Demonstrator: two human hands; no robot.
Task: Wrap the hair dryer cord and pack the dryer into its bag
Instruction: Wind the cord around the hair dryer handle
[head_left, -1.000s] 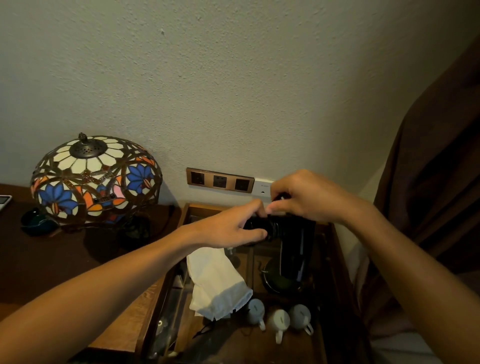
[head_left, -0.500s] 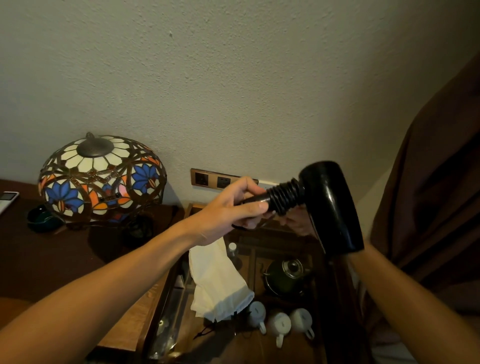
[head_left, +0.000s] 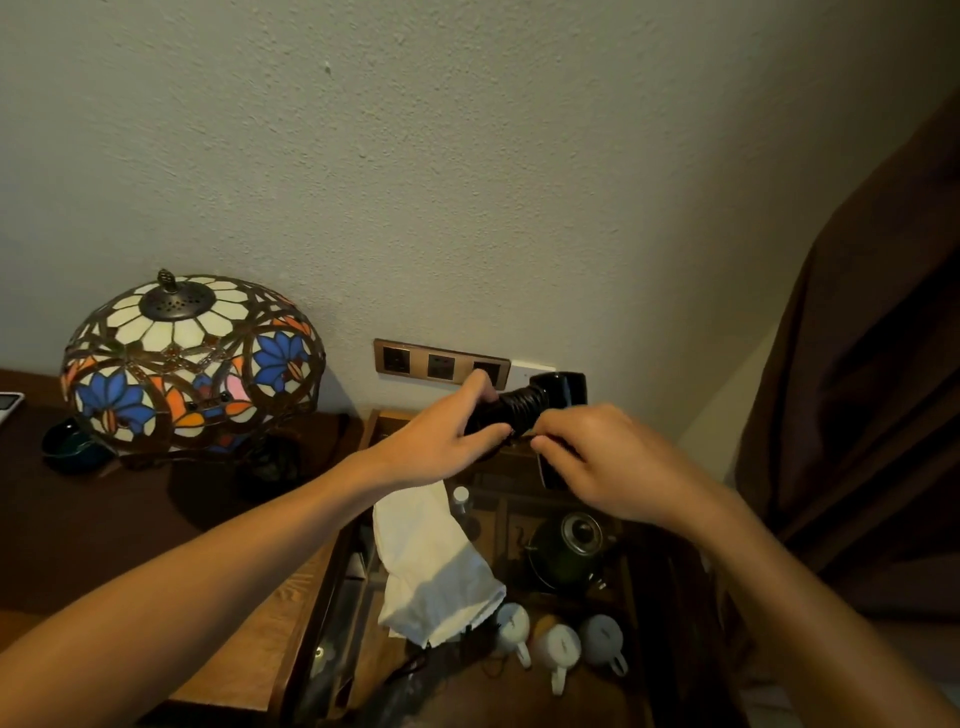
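Both hands are up in front of the wall, meeting over the black hair dryer (head_left: 558, 395). The left hand (head_left: 441, 441) grips the dryer's handle, fingers curled round it at the end away from the body of the dryer. The cord (head_left: 519, 410) is coiled in tight turns around that handle, right next to the left thumb and fingers. The right hand (head_left: 608, 457) comes in from the other side, its fingertips pinching what looks like the loose end of the cord just under the coils; the exact bit it holds is too dark to make out. The dryer's barrel stands behind and partly below the right hand, held in the air above the wooden tray (head_left: 374, 431), not resting on anything.

Below the hands, a white cloth bag (head_left: 431, 566) lies limp across the left part of the tray, its open end towards the near side. To the right of it sits a dark kettle (head_left: 569, 545) with a shiny lid knob, and nearer the front three small cups (head_left: 556, 644) lie in a row with their handles pointing forward.

On the wall behind the dryer is a strip of three sockets (head_left: 441, 366) in a copper-coloured frame. Off to the left, on the dark tabletop (head_left: 104, 519), stands a stained-glass lamp (head_left: 192, 358) with blue and orange flowers. A brown curtain (head_left: 857, 389) hangs at the right.
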